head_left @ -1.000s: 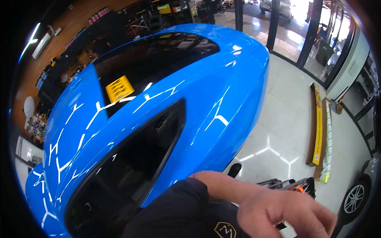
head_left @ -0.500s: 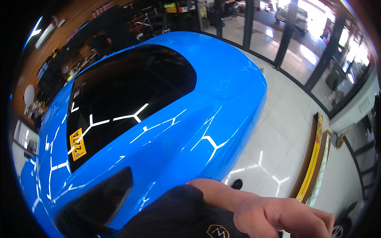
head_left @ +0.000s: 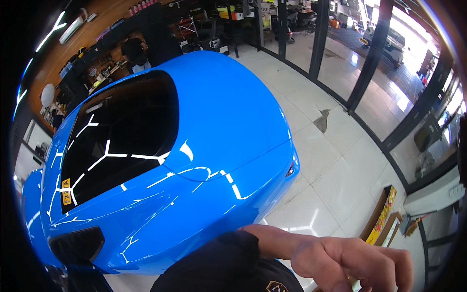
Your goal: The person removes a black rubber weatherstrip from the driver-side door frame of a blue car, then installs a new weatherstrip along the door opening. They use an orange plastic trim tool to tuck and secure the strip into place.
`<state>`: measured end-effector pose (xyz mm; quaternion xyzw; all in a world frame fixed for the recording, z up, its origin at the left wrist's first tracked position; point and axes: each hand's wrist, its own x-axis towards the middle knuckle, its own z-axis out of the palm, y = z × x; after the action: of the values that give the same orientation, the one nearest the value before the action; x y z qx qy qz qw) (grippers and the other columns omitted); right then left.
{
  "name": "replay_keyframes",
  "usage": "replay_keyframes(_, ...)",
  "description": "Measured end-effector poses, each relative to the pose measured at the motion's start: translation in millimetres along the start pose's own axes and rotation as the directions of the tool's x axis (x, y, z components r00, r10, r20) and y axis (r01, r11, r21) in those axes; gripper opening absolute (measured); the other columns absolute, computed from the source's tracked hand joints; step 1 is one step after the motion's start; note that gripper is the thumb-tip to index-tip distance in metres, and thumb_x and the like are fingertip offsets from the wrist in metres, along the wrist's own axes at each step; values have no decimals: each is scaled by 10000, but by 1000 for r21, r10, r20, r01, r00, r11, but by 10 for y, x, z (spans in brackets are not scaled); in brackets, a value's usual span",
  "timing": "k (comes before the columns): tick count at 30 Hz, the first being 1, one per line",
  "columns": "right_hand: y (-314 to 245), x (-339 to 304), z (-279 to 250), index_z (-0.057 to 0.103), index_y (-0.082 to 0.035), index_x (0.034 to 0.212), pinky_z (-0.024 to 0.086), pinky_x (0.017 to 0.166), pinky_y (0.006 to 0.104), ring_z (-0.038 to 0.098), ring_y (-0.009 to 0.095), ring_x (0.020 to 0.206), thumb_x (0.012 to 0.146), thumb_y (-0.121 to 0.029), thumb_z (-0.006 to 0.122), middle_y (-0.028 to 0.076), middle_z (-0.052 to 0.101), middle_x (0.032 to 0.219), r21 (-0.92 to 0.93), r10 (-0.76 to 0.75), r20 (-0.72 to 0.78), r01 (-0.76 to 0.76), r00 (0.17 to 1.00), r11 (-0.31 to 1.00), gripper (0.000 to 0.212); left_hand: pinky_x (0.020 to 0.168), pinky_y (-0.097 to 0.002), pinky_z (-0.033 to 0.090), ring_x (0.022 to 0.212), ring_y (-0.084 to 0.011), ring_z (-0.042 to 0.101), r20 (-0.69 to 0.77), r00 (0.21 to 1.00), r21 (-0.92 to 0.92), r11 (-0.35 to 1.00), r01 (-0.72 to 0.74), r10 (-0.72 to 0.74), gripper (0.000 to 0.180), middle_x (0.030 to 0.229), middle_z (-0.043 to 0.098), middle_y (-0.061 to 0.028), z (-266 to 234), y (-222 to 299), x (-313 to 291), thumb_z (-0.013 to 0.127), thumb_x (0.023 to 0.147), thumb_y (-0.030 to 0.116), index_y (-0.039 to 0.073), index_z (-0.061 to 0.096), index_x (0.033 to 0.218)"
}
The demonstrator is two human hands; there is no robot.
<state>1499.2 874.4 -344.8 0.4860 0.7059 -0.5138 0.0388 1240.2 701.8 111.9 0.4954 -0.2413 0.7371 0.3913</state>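
A glossy bright-blue car (head_left: 228, 102) spans the left and centre, beyond a black fabric sleeve (head_left: 209, 263). The bare left hand (head_left: 352, 260), at lower right, is half curled; whether it holds anything, I cannot tell. A yellow rectangular label (head_left: 66, 191) with black characters marks the car's dark glass (head_left: 141, 107).
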Motion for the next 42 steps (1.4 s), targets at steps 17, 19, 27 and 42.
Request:
replay_keyframes(17,-2991,3824,-1245,585,-62,1251,575,656,421,686,306,834,932,-329,606,177,696,958,29,155,271,-169,950,985,417,509,-222,470,702,-134,617,2,998,293,954,-61,64,546,1107,604,-232,-3765,1518,2362,479,950,294,-152,592,1244)
replay_keyframes(19,-3325,4233,-1307,583,-63,1258,577,651,418,686,303,831,934,-334,604,176,696,957,40,179,295,-200,939,979,423,507,-224,474,702,-141,618,-20,998,271,961,-53,61,540,1102,605,-234,-4160,1801,2604,482,933,274,-151,592,1248)
replay_keyframes(27,-4714,6236,-1085,577,-67,1284,583,632,407,687,289,819,942,-355,594,174,695,953,-80,272,502,-269,821,960,447,689,-290,476,739,-162,579,-297,953,486,850,202,-57,400,1155,573,-140,-6198,3323,2799,491,953,183,-15,596,1284)
replay_keyframes(42,-9850,10830,1045,484,-45,1400,596,695,427,688,283,892,955,-351,550,162,689,1033,10,-164,600,197,783,980,544,892,-514,521,1008,-400,673,-780,-453,-595,-288,750,432,326,1045,697,-225,-7948,6679,-669,557,841,224,48,713,1067)
